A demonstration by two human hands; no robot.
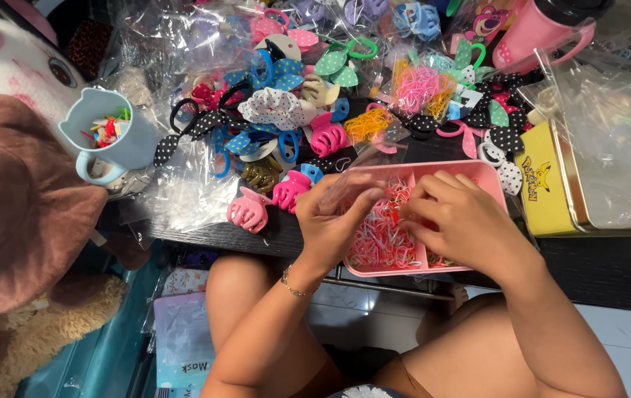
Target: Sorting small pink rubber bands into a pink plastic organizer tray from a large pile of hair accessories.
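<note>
A pink plastic tray (470,171) with dividers sits at the near edge of a dark table and holds a heap of small elastic bands (385,239) in pink, orange and white. My left hand (334,217) is over the tray's left side, pinching a small clear plastic bag (356,177). My right hand (463,217) rests over the tray's middle, fingers curled down into the bands. Whether its fingers hold any bands is hidden.
Hair claws (249,210), polka-dot bows and bagged bands cover the table behind the tray. A light blue mug (109,140) stands at the left, a yellow tin box (547,191) at the right, a pink cup (540,29) behind. Plush toys (13,199) crowd the left.
</note>
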